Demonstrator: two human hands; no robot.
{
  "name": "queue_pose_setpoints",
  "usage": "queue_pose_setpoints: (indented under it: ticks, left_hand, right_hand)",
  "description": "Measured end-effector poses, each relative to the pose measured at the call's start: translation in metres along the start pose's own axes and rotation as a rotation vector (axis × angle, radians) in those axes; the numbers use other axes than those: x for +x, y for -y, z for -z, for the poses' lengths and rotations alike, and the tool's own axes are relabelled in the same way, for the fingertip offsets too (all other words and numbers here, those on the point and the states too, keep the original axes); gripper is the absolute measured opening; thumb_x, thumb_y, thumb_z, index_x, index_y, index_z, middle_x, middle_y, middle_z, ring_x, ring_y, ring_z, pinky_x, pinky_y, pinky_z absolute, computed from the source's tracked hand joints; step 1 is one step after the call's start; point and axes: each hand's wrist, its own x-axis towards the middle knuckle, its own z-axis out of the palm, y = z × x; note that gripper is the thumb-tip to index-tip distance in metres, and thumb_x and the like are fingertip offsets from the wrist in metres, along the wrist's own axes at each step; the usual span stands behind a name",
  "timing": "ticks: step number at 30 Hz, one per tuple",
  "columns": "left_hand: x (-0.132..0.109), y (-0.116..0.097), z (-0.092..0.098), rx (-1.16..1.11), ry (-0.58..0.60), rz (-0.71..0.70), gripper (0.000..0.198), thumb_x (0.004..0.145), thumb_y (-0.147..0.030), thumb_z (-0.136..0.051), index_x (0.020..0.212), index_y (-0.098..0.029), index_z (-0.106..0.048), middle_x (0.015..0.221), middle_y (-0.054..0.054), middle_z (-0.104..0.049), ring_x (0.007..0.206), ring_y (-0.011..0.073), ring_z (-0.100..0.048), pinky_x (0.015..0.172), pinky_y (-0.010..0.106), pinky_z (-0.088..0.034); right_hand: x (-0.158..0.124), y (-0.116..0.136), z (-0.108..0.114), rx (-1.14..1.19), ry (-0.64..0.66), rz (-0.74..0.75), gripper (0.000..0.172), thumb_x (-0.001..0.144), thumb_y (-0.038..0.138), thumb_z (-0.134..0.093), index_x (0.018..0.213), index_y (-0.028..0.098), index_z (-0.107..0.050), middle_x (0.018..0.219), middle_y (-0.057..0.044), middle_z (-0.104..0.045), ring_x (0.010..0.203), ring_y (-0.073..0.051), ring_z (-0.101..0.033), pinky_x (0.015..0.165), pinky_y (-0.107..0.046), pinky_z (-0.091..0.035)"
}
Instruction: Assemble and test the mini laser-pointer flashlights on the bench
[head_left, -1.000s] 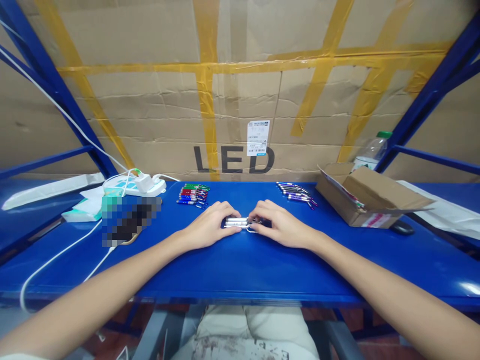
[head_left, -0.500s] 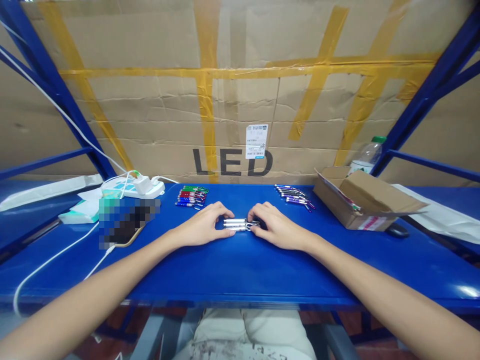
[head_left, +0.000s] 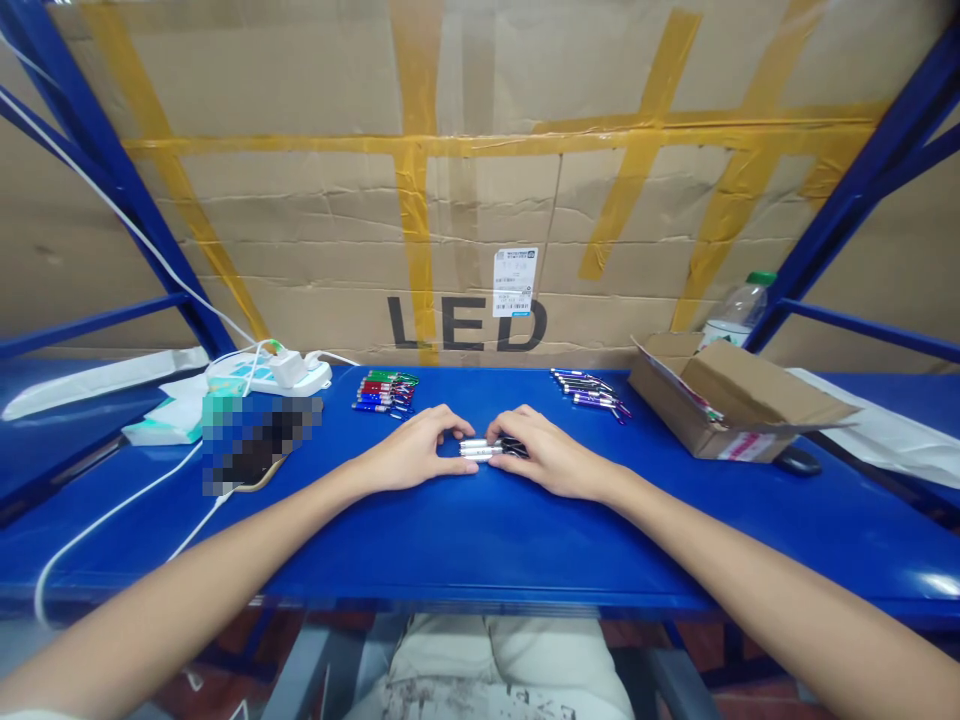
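Note:
Several slim silver pen-like tubes [head_left: 477,452] with dark loops at their right ends lie side by side on the blue table [head_left: 480,540]. My left hand [head_left: 416,450] has its thumb and curled fingers around their left ends. From the other side, my right hand [head_left: 544,455] pinches them, covering part of the loops. Beyond my left hand rests a row of green, red and blue pen-like tubes [head_left: 382,392], also with loops. A second group, of black and purple pen-like tubes [head_left: 589,390], lies beyond my right hand.
At the right stands an open cardboard box [head_left: 742,400], with a bottle [head_left: 739,310] behind it and a black mouse [head_left: 797,460] beside it. A phone [head_left: 259,445], white cables and a power strip [head_left: 292,372] occupy the left. Large taped cardboard [head_left: 315,230] backs the table.
The silver tubes have shifted slightly to the right, and my left hand has moved with them. My right hand's fingers now reach further left over the tubes, covering more of the loops.

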Motion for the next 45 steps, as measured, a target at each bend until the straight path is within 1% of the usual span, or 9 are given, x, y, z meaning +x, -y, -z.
queue_pose_setpoints:
  ticks: [6,13,21,24,27,32,34,39,45]
  left_hand:
    - [0.003,0.006,0.001,-0.080,-0.036,0.063,0.043,0.090,-0.055,-0.077,0.118,-0.023,-0.077,0.112,0.008,-0.072,0.095,0.0234,-0.066,0.086,0.036,-0.052]
    - [0.012,0.005,-0.003,-0.389,-0.216,0.200,0.056,0.097,-0.068,-0.061,0.120,-0.019,-0.076,0.113,0.011,-0.077,0.098,0.0259,-0.067,0.086,0.039,-0.053]
    - [0.015,0.003,-0.005,-0.714,-0.327,0.281,0.067,0.097,-0.077,-0.056,0.121,-0.018,-0.075,0.123,0.014,-0.074,0.106,0.0252,-0.067,0.082,0.034,-0.053]
    - [0.015,0.001,-0.002,-0.799,-0.358,0.300,0.066,0.097,-0.077,-0.056,0.123,-0.018,-0.075,0.126,0.014,-0.074,0.109,0.0259,-0.068,0.082,0.033,-0.054]
    - [0.015,-0.003,0.002,-0.869,-0.386,0.310,0.065,0.097,-0.076,-0.058,0.123,-0.018,-0.075,0.127,0.014,-0.074,0.112,0.0265,-0.068,0.083,0.032,-0.054]
    - [0.014,-0.005,0.006,-0.992,-0.384,0.297,0.068,0.099,-0.076,-0.054,0.127,-0.017,-0.073,0.134,0.015,-0.073,0.121,0.0280,-0.066,0.088,0.033,-0.055]
    - [0.013,-0.004,0.007,-1.042,-0.360,0.284,0.070,0.100,-0.077,-0.050,0.129,-0.018,-0.072,0.137,0.015,-0.072,0.125,0.0283,-0.065,0.090,0.034,-0.056]
    - [0.012,-0.004,0.011,-1.121,-0.349,0.280,0.075,0.103,-0.078,-0.041,0.133,-0.016,-0.070,0.143,0.017,-0.069,0.127,0.0289,-0.065,0.089,0.034,-0.057]
    - [0.012,-0.009,0.016,-1.167,-0.331,0.263,0.079,0.104,-0.078,-0.034,0.136,-0.013,-0.067,0.146,0.019,-0.067,0.126,0.0299,-0.066,0.087,0.034,-0.059]
  right_hand:
    - [-0.003,0.003,0.009,-0.094,-0.046,-0.009,0.008,0.103,0.022,-0.061,0.110,0.024,-0.063,0.109,-0.007,-0.068,0.104,-0.027,-0.054,0.091,-0.042,-0.048]
    - [-0.003,0.008,0.008,-0.106,0.012,0.052,0.009,0.108,0.029,-0.060,0.113,0.024,-0.065,0.120,-0.009,-0.065,0.110,-0.028,-0.054,0.098,-0.043,-0.045]
    - [-0.005,0.016,0.005,-0.165,0.031,0.070,0.019,0.113,0.035,-0.051,0.114,0.024,-0.066,0.119,-0.011,-0.065,0.103,-0.027,-0.052,0.090,-0.043,-0.045]
    - [-0.005,0.018,0.004,-0.076,-0.013,0.040,0.020,0.114,0.037,-0.047,0.112,0.024,-0.062,0.115,-0.009,-0.067,0.103,-0.026,-0.054,0.093,-0.042,-0.046]
    - [-0.004,0.017,0.003,0.087,-0.147,-0.032,0.016,0.114,0.038,-0.048,0.113,0.025,-0.056,0.112,-0.007,-0.068,0.101,-0.023,-0.061,0.092,-0.038,-0.050]
    - [-0.003,0.013,0.005,0.125,-0.296,-0.030,0.023,0.113,0.038,-0.048,0.130,0.025,-0.056,0.115,-0.009,-0.067,0.103,-0.024,-0.066,0.093,-0.038,-0.052]
    - [-0.003,0.011,0.007,0.092,-0.291,-0.014,0.024,0.114,0.038,-0.045,0.126,0.024,-0.060,0.114,-0.009,-0.068,0.103,-0.024,-0.066,0.094,-0.038,-0.051]
    - [-0.004,0.010,0.008,0.135,-0.193,-0.081,0.022,0.114,0.039,-0.044,0.117,0.024,-0.059,0.097,-0.004,-0.074,0.084,-0.021,-0.069,0.079,-0.032,-0.053]
    - [-0.006,0.011,0.005,0.058,-0.143,-0.043,0.030,0.115,0.037,-0.040,0.129,0.023,-0.063,0.132,-0.011,-0.074,0.116,-0.026,-0.071,0.101,-0.039,-0.053]
